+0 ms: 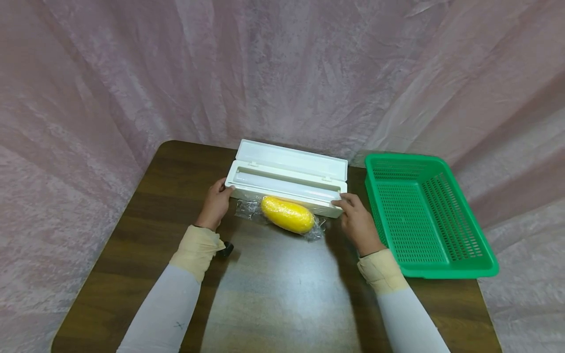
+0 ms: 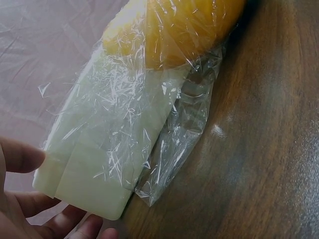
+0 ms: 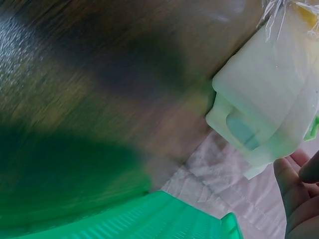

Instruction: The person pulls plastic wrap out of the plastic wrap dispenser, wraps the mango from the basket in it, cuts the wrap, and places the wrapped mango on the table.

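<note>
A long white cling film dispenser (image 1: 287,196) lies across the table with its lid (image 1: 293,159) raised at the back and a pale roll (image 1: 287,185) inside. My left hand (image 1: 215,203) holds its left end, thumb on the upper edge and fingers round the end in the left wrist view. At the opposite end, my right hand (image 1: 358,223) grips the right corner with thumb and fingertips; the right wrist view shows only part of that hand (image 3: 299,194). Against the dispenser's front rests an oblong yellow fruit or vegetable (image 1: 288,214), wrapped in clear film (image 2: 174,144) that sticks out at both ends.
An openwork green plastic basket (image 1: 468,215) stands on the right side of the brown wooden table (image 1: 145,215), close to my right forearm. A pink curtain (image 1: 282,73) hangs behind the table. Something small and black (image 1: 226,249) shows beside my left wrist.
</note>
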`<state>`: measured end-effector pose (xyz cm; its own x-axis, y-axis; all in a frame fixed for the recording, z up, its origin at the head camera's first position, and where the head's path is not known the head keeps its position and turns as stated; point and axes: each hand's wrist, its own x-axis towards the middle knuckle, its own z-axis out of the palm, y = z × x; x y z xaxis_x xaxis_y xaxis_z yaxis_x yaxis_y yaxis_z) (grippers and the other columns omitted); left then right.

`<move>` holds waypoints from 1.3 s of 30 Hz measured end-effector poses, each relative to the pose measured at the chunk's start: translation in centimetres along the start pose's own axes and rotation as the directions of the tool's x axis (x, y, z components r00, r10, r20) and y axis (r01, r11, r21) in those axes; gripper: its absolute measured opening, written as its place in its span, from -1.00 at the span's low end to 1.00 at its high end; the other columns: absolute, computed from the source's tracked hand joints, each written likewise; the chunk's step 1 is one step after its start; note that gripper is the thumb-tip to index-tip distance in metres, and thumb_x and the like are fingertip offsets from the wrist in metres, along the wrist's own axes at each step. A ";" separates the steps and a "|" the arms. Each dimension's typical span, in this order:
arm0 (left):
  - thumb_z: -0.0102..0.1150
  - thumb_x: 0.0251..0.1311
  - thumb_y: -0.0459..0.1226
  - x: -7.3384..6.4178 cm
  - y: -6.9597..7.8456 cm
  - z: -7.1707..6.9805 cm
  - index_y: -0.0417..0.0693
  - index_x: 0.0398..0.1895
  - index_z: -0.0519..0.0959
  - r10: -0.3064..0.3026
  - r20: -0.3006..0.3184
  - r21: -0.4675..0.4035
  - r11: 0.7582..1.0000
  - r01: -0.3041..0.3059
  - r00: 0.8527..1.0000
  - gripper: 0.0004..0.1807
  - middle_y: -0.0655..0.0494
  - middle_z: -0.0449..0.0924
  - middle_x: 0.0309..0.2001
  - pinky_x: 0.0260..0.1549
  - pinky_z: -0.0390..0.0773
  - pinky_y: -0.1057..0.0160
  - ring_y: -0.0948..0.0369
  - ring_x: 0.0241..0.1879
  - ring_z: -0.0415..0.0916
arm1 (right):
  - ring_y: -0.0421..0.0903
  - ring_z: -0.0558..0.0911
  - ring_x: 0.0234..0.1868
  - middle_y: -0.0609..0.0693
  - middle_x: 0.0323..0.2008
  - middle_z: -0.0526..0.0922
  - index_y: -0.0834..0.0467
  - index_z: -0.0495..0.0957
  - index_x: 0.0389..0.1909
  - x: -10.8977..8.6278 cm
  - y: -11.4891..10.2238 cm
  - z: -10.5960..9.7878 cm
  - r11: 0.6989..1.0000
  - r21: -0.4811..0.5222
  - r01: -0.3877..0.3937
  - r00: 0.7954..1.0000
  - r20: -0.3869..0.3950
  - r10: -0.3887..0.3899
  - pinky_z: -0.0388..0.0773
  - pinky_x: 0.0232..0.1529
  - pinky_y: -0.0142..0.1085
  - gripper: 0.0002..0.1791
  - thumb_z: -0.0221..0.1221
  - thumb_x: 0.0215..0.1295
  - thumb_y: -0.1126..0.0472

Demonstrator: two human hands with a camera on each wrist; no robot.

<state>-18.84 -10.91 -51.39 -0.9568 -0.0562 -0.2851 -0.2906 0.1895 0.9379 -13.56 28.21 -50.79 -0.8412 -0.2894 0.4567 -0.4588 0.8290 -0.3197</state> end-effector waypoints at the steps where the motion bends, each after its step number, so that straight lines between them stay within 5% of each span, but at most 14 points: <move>1: -0.10 0.56 -0.14 0.0 0.0 0.0 -0.15 0.56 0.15 0.000 0.000 -0.001 1.000 0.000 1.000 -0.40 -0.18 0.17 0.52 0.49 0.12 -0.12 -0.06 0.51 0.11 | 0.21 0.66 -0.08 0.24 0.16 0.55 0.13 0.67 0.04 0.0 0.1 0.0 1.000 0.003 0.000 1.000 -0.002 0.000 0.52 -0.42 -0.13 -0.51 0.06 0.18 0.59; 13: -0.12 0.56 -0.09 0.6 -0.3 0.1 -0.12 0.58 0.11 0.009 0.005 0.023 1.000 -0.009 1.000 -0.37 -0.19 0.09 0.52 0.49 0.12 -0.12 -0.07 0.51 0.10 | 0.23 0.71 -0.07 0.24 0.10 0.59 0.25 0.61 -0.16 0.5 0.9 0.4 1.000 -0.012 0.013 0.999 -0.048 -0.014 0.65 -0.28 0.02 -0.69 0.12 0.13 0.59; 28: -0.13 0.57 -0.09 0.9 -0.4 0.2 -0.12 0.56 0.14 0.025 -0.001 0.024 0.999 -0.025 1.000 -0.39 -0.18 0.11 0.52 0.49 0.12 -0.13 -0.06 0.49 0.12 | 0.19 0.70 0.01 0.19 0.10 0.62 0.24 0.63 -0.17 0.8 1.4 0.9 1.000 0.021 -0.003 0.996 -0.087 0.004 0.65 -0.17 0.05 -0.74 0.10 0.17 0.52; 39: -0.20 0.58 -0.03 0.3 -0.7 0.0 -0.03 0.60 0.11 0.027 -0.001 0.137 0.990 -0.027 1.000 -0.37 -0.22 0.09 0.51 0.46 0.14 -0.20 -0.12 0.49 0.11 | 0.19 0.72 -0.14 0.18 0.12 0.60 0.22 0.59 -0.08 0.5 0.7 0.8 0.999 0.008 -0.053 0.998 -0.031 0.053 0.63 -0.34 0.03 -0.73 0.10 0.23 0.45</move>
<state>-18.95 -11.03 -52.11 -0.9644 -0.0517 -0.2592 -0.2617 0.3238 0.9092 -14.54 28.22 -51.46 -0.8549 -0.2301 0.4651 -0.4161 0.8394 -0.3496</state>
